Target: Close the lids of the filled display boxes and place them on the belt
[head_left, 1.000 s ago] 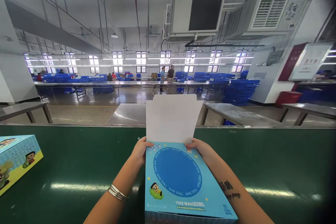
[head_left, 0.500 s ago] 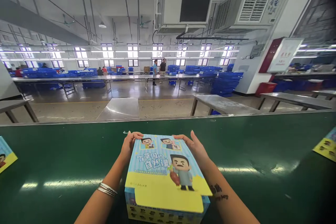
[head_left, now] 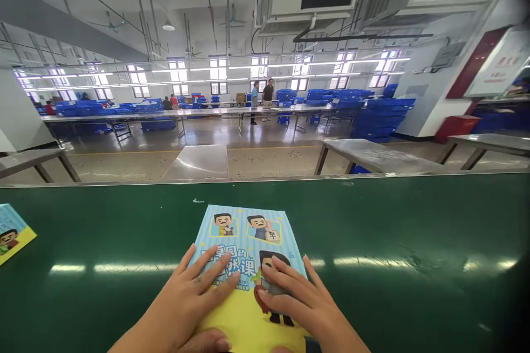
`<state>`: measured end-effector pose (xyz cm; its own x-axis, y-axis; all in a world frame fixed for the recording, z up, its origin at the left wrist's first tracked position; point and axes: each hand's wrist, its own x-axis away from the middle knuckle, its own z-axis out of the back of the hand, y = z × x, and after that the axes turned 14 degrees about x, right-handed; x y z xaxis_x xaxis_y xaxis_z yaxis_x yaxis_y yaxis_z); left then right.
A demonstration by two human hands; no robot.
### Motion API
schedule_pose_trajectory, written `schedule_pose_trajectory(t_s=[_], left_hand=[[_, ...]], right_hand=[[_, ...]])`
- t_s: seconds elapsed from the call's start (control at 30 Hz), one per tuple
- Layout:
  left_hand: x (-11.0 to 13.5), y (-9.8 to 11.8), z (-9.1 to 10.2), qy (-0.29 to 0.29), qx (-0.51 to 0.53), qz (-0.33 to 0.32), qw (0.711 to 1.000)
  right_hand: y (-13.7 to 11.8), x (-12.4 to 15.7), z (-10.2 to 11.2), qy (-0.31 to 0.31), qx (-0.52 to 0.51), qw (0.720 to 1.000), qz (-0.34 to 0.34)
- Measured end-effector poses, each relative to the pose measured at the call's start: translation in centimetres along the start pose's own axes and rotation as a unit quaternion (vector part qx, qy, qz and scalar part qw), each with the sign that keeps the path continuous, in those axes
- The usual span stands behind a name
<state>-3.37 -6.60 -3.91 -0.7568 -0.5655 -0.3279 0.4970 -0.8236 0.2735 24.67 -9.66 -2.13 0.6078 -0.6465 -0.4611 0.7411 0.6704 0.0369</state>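
Over at 8 o'clock on the shiny green table (head_left: 393, 226), a second printed box (head_left: 14, 236) pokes in. Left hand (head_left: 186, 298) at 7, blue-and-yellow box (head_left: 238, 311) at 6, right hand (head_left: 300, 300) at 5: both hands just spread on top, not gripping. Blue crates (head_left: 381, 118) are stacked across the room's floor (head_left: 269, 160) toward 3. Earlier, both hands held its far corners, I mean the middle box's.

Box (head_left: 244, 311) under left hand (head_left: 199, 298) and right hand (head_left: 300, 298): printed card, smooth, rather matt. Second box (head_left: 15, 234), well left of left hand: looks like similar card. Green worktop (head_left: 393, 303) around both hands: smooth, glossy, reflects light in white streaks. Table (head_left: 201, 162) beyond left hand: shiny metal. Crates (head_left: 381, 118), far beyond right hand: appear plastic. Floor (head_left: 215, 135): polished.
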Motion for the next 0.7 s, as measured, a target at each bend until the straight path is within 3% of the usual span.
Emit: schedule_pose_trajectory(t_s=[0.1,0.27,0.37,0.53,0.7], left_hand=[[0.3,-0.2,0.7,-0.026,-0.047,0.003,0.999],[1.1,-0.8,0.8,0.043,-0.136,-0.041,0.989],[1.7,-0.9,1.6,0.012,-0.101,-0.018,0.995],[1.7,-0.2,5.1,-0.078,0.01,0.066,0.995],[2.4,-0.1,6.0,-0.063,-0.006,0.067,0.996]], right_hand=[[-0.8,-0.6,-1.1,0.006,0.041,0.999,0.014],[-1.7,-2.1,-1.5,0.047,0.077,0.995,0.046],[-2.2,-3.2,-0.7,0.034,0.001,0.999,0.033],[-2.9,-5.0,0.2,0.005,-0.106,0.994,0.0],[-3.8,-4.9,-0.9,0.002,-0.089,0.996,-0.005]])
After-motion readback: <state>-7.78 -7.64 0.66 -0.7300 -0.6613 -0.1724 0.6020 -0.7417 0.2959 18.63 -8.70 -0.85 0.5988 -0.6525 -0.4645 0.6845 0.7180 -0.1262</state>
